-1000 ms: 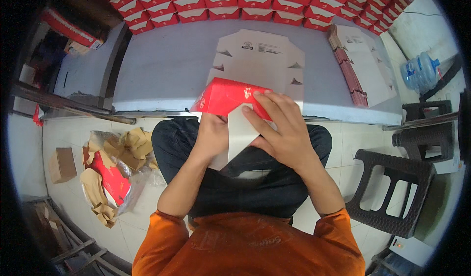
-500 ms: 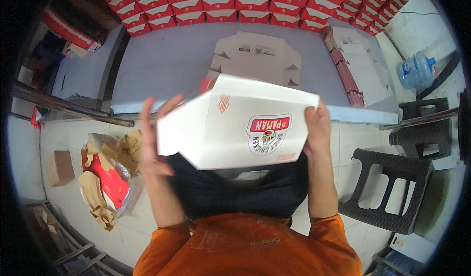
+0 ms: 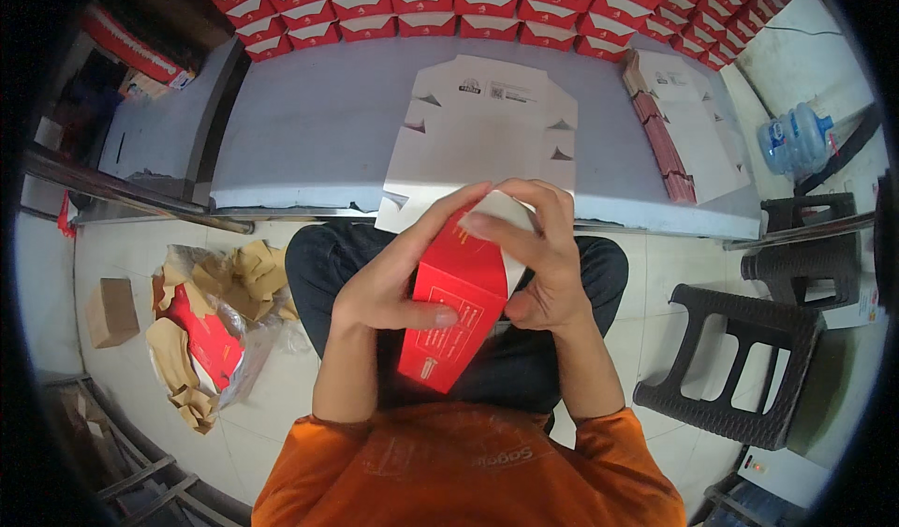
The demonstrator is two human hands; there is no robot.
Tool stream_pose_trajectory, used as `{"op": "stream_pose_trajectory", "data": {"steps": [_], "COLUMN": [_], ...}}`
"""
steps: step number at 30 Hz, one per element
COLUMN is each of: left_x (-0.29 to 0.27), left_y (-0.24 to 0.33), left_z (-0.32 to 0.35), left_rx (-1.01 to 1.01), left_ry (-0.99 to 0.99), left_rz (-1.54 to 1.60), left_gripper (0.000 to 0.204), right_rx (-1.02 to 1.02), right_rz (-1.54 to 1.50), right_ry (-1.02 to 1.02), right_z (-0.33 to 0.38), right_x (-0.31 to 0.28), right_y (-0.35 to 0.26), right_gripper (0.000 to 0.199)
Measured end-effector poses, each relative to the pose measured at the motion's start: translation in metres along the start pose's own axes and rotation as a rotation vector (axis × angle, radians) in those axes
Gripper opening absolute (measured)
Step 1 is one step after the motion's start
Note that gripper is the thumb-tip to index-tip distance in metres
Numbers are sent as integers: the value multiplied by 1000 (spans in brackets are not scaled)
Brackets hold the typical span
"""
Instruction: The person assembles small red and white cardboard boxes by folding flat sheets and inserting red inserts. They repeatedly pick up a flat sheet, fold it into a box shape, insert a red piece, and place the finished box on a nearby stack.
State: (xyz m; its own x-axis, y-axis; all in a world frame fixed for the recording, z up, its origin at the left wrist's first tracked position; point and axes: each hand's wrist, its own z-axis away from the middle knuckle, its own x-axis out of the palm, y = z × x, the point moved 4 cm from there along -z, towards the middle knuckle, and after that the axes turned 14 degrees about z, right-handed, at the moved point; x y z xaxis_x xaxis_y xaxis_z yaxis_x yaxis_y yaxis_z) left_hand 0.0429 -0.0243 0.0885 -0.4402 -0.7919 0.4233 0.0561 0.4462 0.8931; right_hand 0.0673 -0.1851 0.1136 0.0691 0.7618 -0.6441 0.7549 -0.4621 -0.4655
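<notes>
Got a red cardboard carton (image 3: 456,302) over my lap, smooth printed card with a plain white inside flap, folded into a long tapering box shape. My left hand (image 3: 389,279) is wrapped around its 9 o'clock side, thumb pressed flat across the red face. My right hand (image 3: 538,256) clamps the 2 o'clock end, fingers curled over the white flap. At 12 o'clock a flat die-cut carton blank (image 3: 487,124) lies on the grey table (image 3: 309,124)

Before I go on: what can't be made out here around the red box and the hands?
Head view only:
- Far side of the red box: turned away.
- Its top flap: covered by the right hand.
- Its left edge: under the left hand.
- Flat white sheet near edge: behind both hands.
- Print on the box: too small.
</notes>
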Motion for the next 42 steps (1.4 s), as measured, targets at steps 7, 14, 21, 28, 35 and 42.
{"op": "stream_pose_trajectory", "data": {"steps": [7,14,21,28,35,42], "left_x": [-5,-4,0,3,-22,-60], "left_y": [3,-12,-1,-13,3,-2], "left_z": [1,0,4,0,-4,-9], "left_rx": [86,-25,110,-15,564,42], "left_ry": [29,-63,26,-341,81,91], "left_rz": [-117,17,-8,-194,193,-241], "left_gripper": [105,103,83,94,109,77], "right_rx": [60,22,62,130,615,463], "right_rz": [313,94,129,-248,-782,-433], "right_ry": [192,313,335,229,-379,58], "right_z": [14,19,18,19,69,46], "right_x": [-7,4,0,17,36,-14], "right_y": [11,8,3,9,45,101], "right_gripper": [75,73,66,63,66,53]}}
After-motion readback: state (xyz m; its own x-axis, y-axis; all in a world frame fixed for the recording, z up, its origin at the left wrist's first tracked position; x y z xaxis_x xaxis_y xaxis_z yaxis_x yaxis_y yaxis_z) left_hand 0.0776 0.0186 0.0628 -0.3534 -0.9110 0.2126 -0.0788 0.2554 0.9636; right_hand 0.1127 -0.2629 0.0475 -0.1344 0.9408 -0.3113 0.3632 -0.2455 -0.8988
